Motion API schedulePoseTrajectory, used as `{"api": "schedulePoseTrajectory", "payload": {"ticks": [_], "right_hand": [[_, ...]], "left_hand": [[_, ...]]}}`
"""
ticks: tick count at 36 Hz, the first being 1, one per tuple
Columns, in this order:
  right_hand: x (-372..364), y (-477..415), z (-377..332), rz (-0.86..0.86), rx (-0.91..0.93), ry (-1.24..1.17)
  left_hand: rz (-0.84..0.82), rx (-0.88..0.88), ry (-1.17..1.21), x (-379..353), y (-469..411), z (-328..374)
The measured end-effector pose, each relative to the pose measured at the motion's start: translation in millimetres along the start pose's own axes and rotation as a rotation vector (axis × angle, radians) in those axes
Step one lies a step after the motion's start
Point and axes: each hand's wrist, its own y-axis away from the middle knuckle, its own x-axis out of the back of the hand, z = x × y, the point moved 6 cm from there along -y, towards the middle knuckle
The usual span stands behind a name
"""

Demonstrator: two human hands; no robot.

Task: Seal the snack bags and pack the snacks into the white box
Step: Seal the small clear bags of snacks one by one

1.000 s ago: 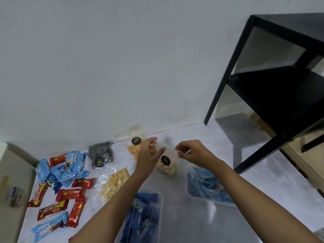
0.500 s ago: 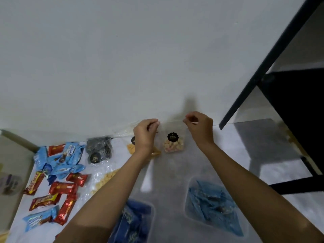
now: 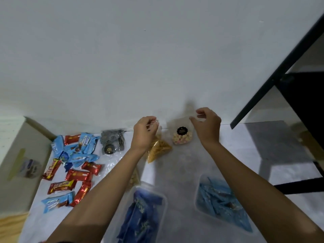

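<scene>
A small clear bag of pastel snacks (image 3: 182, 136) with a black sticker stands upright near the wall. My right hand (image 3: 207, 126) hovers at its top right corner, fingers apart, thumb close to the bag's edge. My left hand (image 3: 144, 132) is to the bag's left and apart from it, fingers curled together with nothing visible in them, above a clear bag of orange snacks (image 3: 158, 149). A bag of grey discs (image 3: 113, 140) lies further left. The white box (image 3: 10, 130) sits at the left edge.
Red and blue wrapped snacks (image 3: 75, 163) are scattered on the left of the white surface. Two clear tubs of blue packets (image 3: 145, 216) (image 3: 220, 204) sit under my forearms. A black shelf frame (image 3: 280, 71) stands at the right. The wall is just behind the bags.
Both hands pinched the pastel bag's top edge half a second ago. Now they have spread apart off it: the left moved left, and the right opened.
</scene>
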Motion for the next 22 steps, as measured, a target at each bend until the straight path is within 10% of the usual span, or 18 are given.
{"api": "schedulePoseTrajectory", "payload": {"ticks": [12,22], "right_hand": [[-48,82,-48,-0.025,0.163,0.074],[-180,206,-72,-1.018,0.359,0.268]], "left_hand": [[-0.32,0.063,-0.469,132,105,-97],[-0.575,0.137,-0.722,155,149,-150]]}}
